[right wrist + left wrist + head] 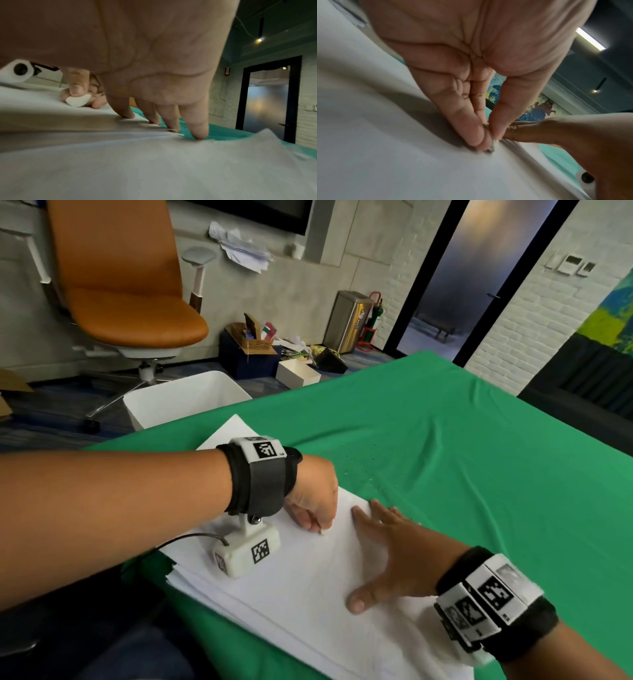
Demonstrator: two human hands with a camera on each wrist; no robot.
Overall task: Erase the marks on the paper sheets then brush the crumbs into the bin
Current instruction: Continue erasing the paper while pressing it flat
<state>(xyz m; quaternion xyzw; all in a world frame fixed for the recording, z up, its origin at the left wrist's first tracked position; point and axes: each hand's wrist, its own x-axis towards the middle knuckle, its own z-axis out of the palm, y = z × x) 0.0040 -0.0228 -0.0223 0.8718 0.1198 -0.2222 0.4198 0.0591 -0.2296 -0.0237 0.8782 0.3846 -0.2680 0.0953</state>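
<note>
I am in the erasing step. My left hand sits just left of centre in the head view, its grip narrow: thumb and fingertips pinched tight round a small white eraser, whose tip is pressed down onto the top paper sheet. In the left wrist view the eraser end looks grey and smudged where it meets the paper, so I judge it is working on a mark, though the mark itself is too blurred for me to make out.

My right hand lies lower right of centre, its grip wide and holding nothing: fingers spread and flat, thumb out to the side, pressing the stack of sheets against the bench. In the right wrist view its fingertips come down right at the far edge of the paper, some touching the green cloth beyond it.

Small pale crumbs are scattered on the green cloth just above the sheets, near the centre of the head view. The white bin stands on the floor beside the bench edge, left of centre and higher in the frame, well apart from both hands.

My judgement: the rubbing is not finished, and the brushing has not begun. The next move calls for short firm strokes with the eraser while my right hand pins the sheet so it does not crease or slide. After that the crumbs must be swept leftward across the cloth toward the bin.
</note>
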